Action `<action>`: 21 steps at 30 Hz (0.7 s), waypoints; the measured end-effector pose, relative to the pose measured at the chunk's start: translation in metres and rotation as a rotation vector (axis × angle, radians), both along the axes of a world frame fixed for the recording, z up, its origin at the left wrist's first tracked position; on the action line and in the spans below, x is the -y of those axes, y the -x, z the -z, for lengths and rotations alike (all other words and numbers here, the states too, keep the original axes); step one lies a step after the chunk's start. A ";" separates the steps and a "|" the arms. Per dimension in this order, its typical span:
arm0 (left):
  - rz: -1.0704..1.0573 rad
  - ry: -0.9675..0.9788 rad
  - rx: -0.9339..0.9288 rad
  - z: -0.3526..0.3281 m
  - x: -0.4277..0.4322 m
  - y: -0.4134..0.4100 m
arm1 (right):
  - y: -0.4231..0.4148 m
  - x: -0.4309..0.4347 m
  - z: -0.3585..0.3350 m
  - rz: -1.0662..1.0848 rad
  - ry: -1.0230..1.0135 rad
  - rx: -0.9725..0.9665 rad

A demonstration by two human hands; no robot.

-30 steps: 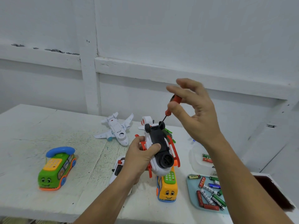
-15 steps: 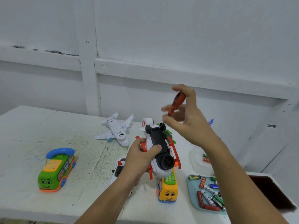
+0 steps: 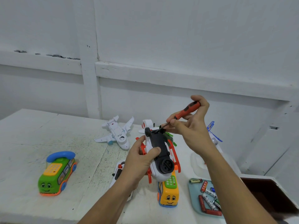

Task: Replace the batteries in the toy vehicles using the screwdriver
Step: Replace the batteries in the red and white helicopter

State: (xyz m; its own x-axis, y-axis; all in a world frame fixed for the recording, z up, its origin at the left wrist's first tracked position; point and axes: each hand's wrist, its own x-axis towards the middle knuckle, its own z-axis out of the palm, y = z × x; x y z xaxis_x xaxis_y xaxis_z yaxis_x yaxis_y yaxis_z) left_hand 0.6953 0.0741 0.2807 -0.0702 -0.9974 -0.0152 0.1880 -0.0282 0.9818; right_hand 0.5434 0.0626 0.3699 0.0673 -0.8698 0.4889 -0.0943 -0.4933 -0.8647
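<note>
The left hand [image 3: 139, 159] grips the upturned toy helicopter [image 3: 159, 147] above the bench [image 3: 48, 138], black underside up, its cover seemingly not yet off. The right hand [image 3: 192, 131] pinches the screwdriver [image 3: 186, 111], tip at the underside's far end by the wheels; whether it sits in a screw I cannot tell. Batteries [image 3: 208, 196] wait in the tray [image 3: 195, 199]. The plane [image 3: 117, 133], green car [image 3: 56, 173] and yellow bus [image 3: 169, 191] probably remain to do.
</note>
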 end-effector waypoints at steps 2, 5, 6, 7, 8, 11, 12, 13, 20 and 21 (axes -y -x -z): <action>0.000 -0.009 -0.003 0.000 0.000 0.000 | -0.001 -0.001 0.001 0.004 0.046 -0.041; 0.000 -0.015 -0.002 -0.001 0.001 0.000 | -0.002 -0.002 0.002 0.023 0.100 -0.072; 0.000 -0.018 -0.001 0.000 0.002 0.000 | -0.003 -0.001 0.002 0.026 0.111 -0.070; 0.001 -0.019 -0.002 -0.001 0.002 0.000 | -0.002 -0.001 0.002 0.028 0.121 -0.065; -0.001 -0.020 -0.003 0.000 0.002 0.000 | -0.002 -0.001 0.003 0.030 0.131 -0.061; -0.001 -0.031 0.003 0.000 0.003 0.000 | 0.001 0.000 0.005 0.031 0.160 -0.097; 0.000 -0.033 0.002 0.001 0.003 0.000 | 0.001 0.000 0.006 0.030 0.173 -0.129; 0.001 -0.029 0.001 0.001 0.002 0.000 | 0.002 0.000 0.006 0.025 0.187 -0.161; 0.026 -0.005 0.040 -0.003 0.001 -0.001 | 0.002 0.000 -0.009 -0.019 0.270 -0.406; 0.024 -0.003 0.052 -0.004 0.000 -0.001 | 0.002 0.000 -0.015 -0.033 0.246 -0.439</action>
